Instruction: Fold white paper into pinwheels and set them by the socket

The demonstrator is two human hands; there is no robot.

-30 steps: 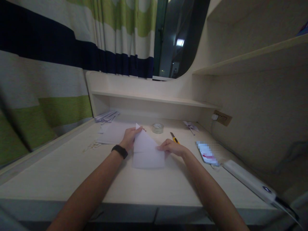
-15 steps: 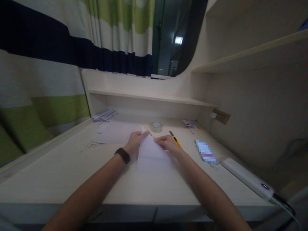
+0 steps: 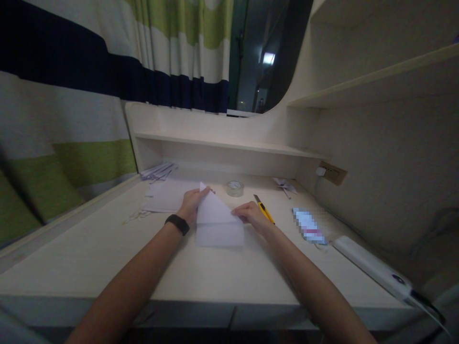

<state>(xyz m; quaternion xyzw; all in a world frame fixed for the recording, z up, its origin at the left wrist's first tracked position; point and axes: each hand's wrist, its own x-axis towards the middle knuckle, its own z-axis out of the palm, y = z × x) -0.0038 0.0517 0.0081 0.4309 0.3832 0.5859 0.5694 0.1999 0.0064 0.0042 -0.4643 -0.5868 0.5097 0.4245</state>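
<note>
A white sheet of paper (image 3: 219, 229) with a slanted folded edge and a crease across it is held over the desk between both hands. My left hand (image 3: 191, 203), a black band on its wrist, pinches the paper near its pointed top corner. At the lower right end of the slanted edge, my right hand (image 3: 251, 213) grips the paper between thumb and fingers. Just beside the right hand lies a yellow utility knife (image 3: 264, 210) with its blade out. Beyond the paper sits a roll of clear tape (image 3: 235, 188).
At the back left are a stack of white sheets (image 3: 167, 193) and folded paper strips (image 3: 158, 171). A paper pinwheel (image 3: 285, 185) lies at the back right. A phone (image 3: 309, 225) and a white power strip (image 3: 371, 270) with cables occupy the right side.
Both hands have the paper still; its top corner and my left hand have shifted left. The paper has turned, so its slanted edge and crease show more fully.
</note>
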